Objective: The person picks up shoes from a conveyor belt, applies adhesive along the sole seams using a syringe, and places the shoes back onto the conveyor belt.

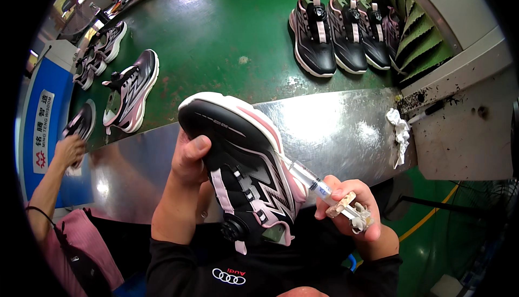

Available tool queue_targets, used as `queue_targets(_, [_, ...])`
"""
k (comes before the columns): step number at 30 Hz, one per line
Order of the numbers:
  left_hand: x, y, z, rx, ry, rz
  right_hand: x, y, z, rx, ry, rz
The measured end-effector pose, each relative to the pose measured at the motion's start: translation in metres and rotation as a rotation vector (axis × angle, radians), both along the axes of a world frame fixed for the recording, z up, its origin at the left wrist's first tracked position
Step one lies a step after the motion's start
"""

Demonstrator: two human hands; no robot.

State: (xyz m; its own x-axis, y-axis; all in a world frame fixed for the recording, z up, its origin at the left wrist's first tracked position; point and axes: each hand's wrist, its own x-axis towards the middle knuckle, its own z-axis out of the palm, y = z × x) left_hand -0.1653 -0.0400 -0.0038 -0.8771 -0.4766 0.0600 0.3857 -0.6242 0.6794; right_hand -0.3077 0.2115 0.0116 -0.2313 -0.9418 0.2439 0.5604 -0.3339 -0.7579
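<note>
In the head view, the left hand (pixel 192 159) grasps a black sports shoe with a white sole, pink trim and a round black dial (pixel 238 135) by its side near the toe, holding it tilted in front of the body, above the near edge of a shiny metal strip (pixel 346 129). The right hand (pixel 354 205) is closed around a clear plastic syringe with crusty, off-white residue at its rear end (pixel 311 179), its tip at the seam between upper and sole. Beyond, on a scuffed green tabletop (pixel 227 43), similar shoes (pixel 315 48) stand at the right, and one pink-and-black shoe (pixel 132 91) lies at the left. A crumpled white tissue (pixel 399 135) lies at the metal's right end. At far left, a co-worker's hand (pixel 70 150) touches another dark shoe (pixel 84 121).
</note>
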Motion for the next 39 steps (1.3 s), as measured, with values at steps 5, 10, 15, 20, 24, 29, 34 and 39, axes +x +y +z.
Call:
queue_targets(5, [-0.003,-0.001,-0.004,0.031,-0.013,0.049,0.002,0.011,-0.008,0.069,0.002,0.025])
queue_targets(10, [0.003,-0.003,-0.007,0.133,-0.074,0.104,0.005,0.021,-0.008,0.108,0.003,0.043])
queue_targets(15, [0.002,-0.01,-0.009,0.238,-0.035,-0.005,0.009,0.032,-0.007,0.182,0.012,0.056])
queue_targets(20, [-0.001,-0.011,-0.013,0.275,-0.131,0.065,0.012,0.043,-0.01,0.189,0.022,0.048])
queue_targets(24, [-0.001,-0.013,-0.016,0.295,-0.148,0.081,0.016,0.049,-0.011,0.199,0.0,0.043])
queue_targets(29, [-0.003,-0.013,-0.019,0.292,-0.164,0.054,0.018,0.053,-0.017,0.168,0.072,-0.01])
queue_targets(34, [-0.003,-0.016,-0.021,0.32,-0.131,0.051,0.019,0.058,-0.021,0.162,0.071,-0.023])
queue_targets(39, [-0.006,-0.013,-0.021,0.35,-0.147,0.07,0.021,0.064,-0.026,0.163,0.063,-0.053])
